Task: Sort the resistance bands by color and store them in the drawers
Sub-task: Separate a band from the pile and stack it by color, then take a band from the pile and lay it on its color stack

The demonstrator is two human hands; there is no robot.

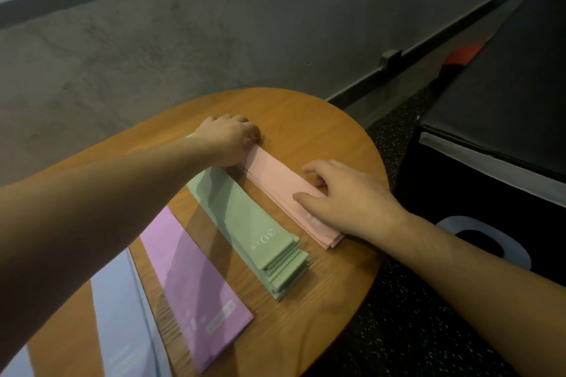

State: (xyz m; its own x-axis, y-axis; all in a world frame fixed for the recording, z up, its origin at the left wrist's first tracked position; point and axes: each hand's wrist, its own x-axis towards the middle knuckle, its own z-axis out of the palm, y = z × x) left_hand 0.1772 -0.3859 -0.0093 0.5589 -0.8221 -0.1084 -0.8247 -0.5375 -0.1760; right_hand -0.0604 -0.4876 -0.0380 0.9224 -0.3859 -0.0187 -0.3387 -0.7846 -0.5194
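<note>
Flat stacks of resistance bands lie side by side on a round wooden table (315, 294). A pink stack (275, 176) is furthest right. My left hand (228, 138) grips its far end with curled fingers. My right hand (343, 196) lies on the near part of the same stack, fingers bent over its right edge. Beside it lies a green stack (254, 223) marked "30". Further left are a purple stack (193, 291) and a pale blue stack (119, 315), partly under my left forearm.
A grey concrete wall stands just behind the table. To the right is a large black padded box (496, 138) with a white-edged handle cutout (487, 239). Dark speckled floor runs between table and box. An orange object (459, 56) lies by the wall base.
</note>
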